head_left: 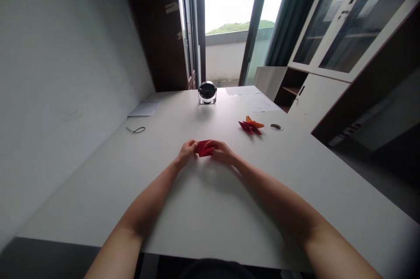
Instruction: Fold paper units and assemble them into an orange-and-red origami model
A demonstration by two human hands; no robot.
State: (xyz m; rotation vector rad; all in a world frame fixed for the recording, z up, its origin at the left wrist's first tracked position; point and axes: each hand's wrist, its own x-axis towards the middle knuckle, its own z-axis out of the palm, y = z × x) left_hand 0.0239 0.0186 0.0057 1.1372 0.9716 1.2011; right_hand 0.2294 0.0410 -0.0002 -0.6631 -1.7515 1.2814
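Observation:
A small piece of folded red paper is held between my two hands over the middle of the white table. My left hand pinches its left edge between thumb and fingers. From the other side my right hand grips the right part, with fingers reaching across its face. Farther back to the right lie several folded paper pieces, dark red ones and an orange one, pointed in shape. The fingertips partly cover the red paper, so its exact folds are hard to make out.
On the white table a round black device on a metal stand stands at the back. A black cable loop and papers lie by the left wall. A round cable hole and flat sheets are at right.

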